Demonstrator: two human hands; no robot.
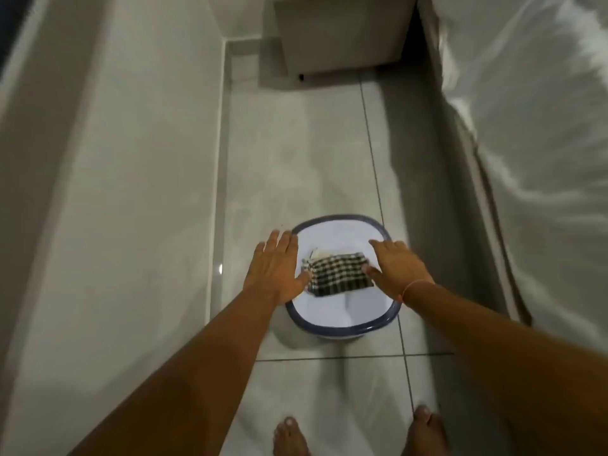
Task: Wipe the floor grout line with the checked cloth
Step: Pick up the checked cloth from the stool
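Observation:
A black-and-white checked cloth (339,274) lies folded inside a white basket with a dark blue rim (342,329) standing on the grey tiled floor. My left hand (276,268) hovers flat over the basket's left rim, fingers spread, its thumb near the cloth's left edge. My right hand (396,268) is spread over the right side, its thumb touching the cloth's right edge. Neither hand grips anything. A dark grout line (371,149) runs away along the floor past the basket's right side, and a crossing grout line (329,358) passes just in front of the basket.
A pale wall (115,192) closes the left side. A bed covered in shiny plastic sheeting (543,143) lines the right. A pale cabinet (342,34) stands at the far end of the narrow floor strip. My bare feet (358,436) are at the bottom edge.

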